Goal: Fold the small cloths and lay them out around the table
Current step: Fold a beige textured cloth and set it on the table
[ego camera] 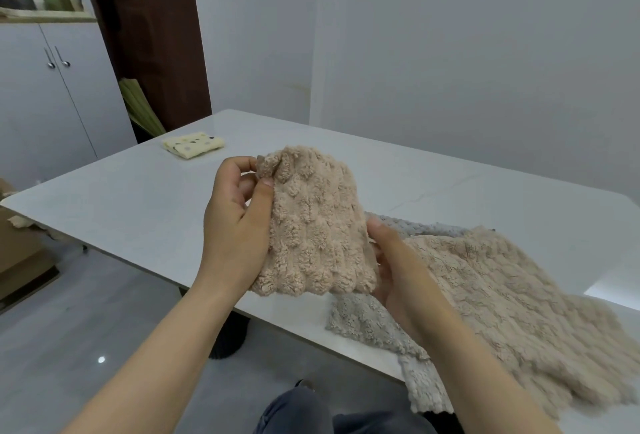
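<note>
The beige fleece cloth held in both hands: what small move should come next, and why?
Probably lower the beige fleece cloth onto the table and press it flat. The left hand pinches its top corner and the right hand grips its side, so it hangs in the air, unlike the folded yellow dotted cloth lying there.

On the table (138,211), at its far left corner: a folded cloth (194,145). Above the table's near edge, between left hand (235,225) and right hand (398,270): a held cloth (311,225). At the table's near right: a top cloth (502,295) lying over a bottom cloth (367,326) overhanging the near edge. Left of the table: a box (20,253). Beyond its left end: a cabinet (45,104).
</note>
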A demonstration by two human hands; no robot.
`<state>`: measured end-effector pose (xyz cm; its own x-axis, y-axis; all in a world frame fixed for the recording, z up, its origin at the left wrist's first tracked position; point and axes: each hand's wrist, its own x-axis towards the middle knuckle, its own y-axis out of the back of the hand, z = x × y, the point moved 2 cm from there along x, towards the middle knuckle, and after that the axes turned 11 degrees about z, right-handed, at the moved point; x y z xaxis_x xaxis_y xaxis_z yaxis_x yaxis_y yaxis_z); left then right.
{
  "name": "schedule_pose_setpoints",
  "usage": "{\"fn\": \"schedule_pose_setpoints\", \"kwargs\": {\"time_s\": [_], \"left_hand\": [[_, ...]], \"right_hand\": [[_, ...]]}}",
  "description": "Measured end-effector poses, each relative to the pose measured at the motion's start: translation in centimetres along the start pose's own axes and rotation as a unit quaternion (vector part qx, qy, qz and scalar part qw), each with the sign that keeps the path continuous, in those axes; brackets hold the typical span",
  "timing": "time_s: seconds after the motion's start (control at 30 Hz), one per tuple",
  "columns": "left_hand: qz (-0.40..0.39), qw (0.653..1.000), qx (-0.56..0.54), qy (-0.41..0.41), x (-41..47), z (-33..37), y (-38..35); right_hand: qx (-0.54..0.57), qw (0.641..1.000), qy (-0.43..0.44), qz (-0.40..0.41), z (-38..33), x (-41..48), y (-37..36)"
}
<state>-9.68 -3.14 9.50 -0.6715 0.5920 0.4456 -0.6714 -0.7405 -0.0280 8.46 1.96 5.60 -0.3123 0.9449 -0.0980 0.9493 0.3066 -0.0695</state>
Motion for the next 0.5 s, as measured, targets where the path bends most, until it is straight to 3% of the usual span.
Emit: {"fn": "schedule_pose_setpoints", "kwargs": {"time_s": [0.13, 0.37, 0.5], "left_hand": [[-0.009, 1.000, 0.015, -0.001, -0.2, 0.1, 0.1], [0.005, 0.997, 0.069, 0.024, -0.4, -0.5, 0.8], [-0.001, 0.995, 0.035, 0.093, -0.7, -1.3, 1.4]], "right_hand": [[0.012, 1.000, -0.022, -0.015, -0.5, 0.2, -0.9], [-0.012, 0.996, 0.056, 0.066, 0.4, 0.6, -1.9], [-0.033, 0.990, 0.109, 0.082, 0.7, 0.7, -1.8]]}}
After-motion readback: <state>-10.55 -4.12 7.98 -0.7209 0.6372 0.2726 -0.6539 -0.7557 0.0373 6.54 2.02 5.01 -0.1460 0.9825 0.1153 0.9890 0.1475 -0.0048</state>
